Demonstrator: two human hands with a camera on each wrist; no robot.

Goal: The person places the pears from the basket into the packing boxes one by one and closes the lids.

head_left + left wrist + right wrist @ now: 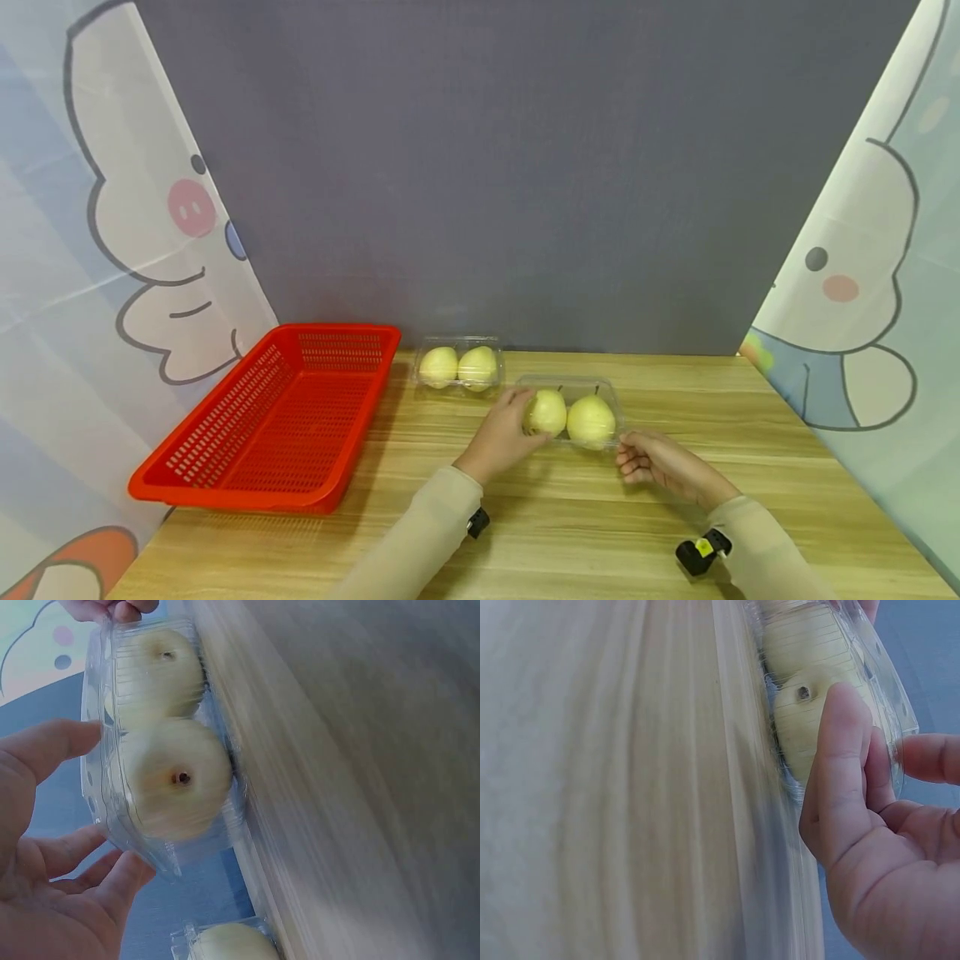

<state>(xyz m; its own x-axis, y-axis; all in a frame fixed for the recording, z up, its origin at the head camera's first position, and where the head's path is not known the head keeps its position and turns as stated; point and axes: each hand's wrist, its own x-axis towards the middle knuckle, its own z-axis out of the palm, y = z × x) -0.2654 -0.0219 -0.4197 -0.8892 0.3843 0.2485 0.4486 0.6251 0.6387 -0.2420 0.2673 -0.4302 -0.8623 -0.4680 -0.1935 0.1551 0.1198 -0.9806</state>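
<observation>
A clear plastic clamshell box [617,407] holding two pale yellow pears [592,420] sits on the wooden table in front of me. My left hand [501,440] holds its left end, with the thumb at the front and the fingers toward the back. In the left wrist view, fingertips [133,871] lie against the box's rim. At the right front corner, my right hand [667,467] pinches the rim between thumb and finger, the other fingers curled, as the right wrist view shows. The lid lies over the pears.
Behind and to the left, a second clear box [459,342] with two pears [477,367] stands near the grey back panel [480,183]. A red plastic basket [341,467] with slotted walls occupies the left side of the wooden table [570,533]. Printed cartoon curtains [862,250] flank both sides.
</observation>
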